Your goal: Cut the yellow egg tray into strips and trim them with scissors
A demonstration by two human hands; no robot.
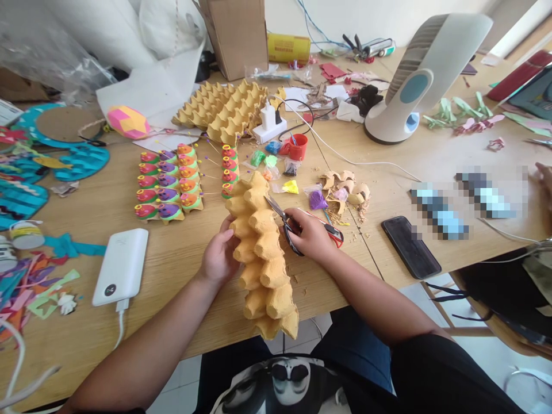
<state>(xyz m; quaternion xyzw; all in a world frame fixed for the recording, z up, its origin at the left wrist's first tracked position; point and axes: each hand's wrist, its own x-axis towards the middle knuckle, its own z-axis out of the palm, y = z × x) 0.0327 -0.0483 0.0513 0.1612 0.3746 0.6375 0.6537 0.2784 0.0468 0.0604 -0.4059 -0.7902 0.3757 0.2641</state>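
My left hand grips the left side of a long yellow egg-carton strip, holding it upright over the table's near edge. My right hand is closed around the handles of a pair of scissors. Their blades point up and left, against the strip's right edge near its top. Rows of painted egg-cup figures in pink, purple, orange and green stand just beyond the left hand.
A stack of egg trays lies at the back. Also here: a white power bank at left, a black phone at right, a white fan, a red cup, cut carton scraps, blue cardboard pieces.
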